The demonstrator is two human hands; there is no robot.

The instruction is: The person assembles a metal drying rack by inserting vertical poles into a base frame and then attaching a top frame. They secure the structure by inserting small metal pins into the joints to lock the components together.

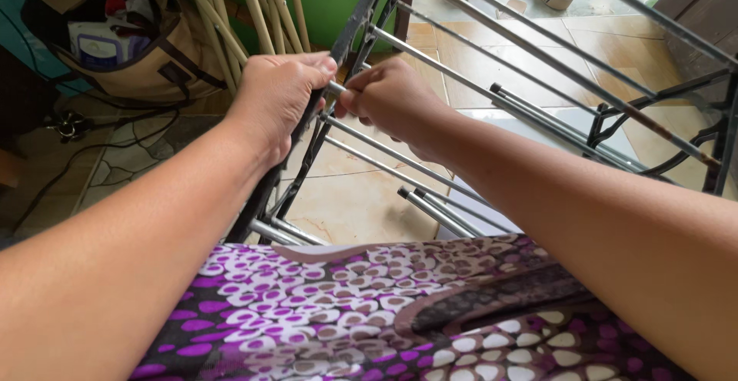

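Two hands work one drying rack: the left hand holds its dark side frame in a closed grip, the right hand pinches one metal rod.

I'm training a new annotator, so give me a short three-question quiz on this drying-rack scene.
1. True or false: both hands touch the drying rack.
2. Which hand wraps the dark side frame: left or right?
3. What lies draped across the near end of the rack? A) purple patterned cloth B) white towel C) blue jeans

Key: 1 true. 2 left; the right hand pinches a thin metal rod. 3 A.
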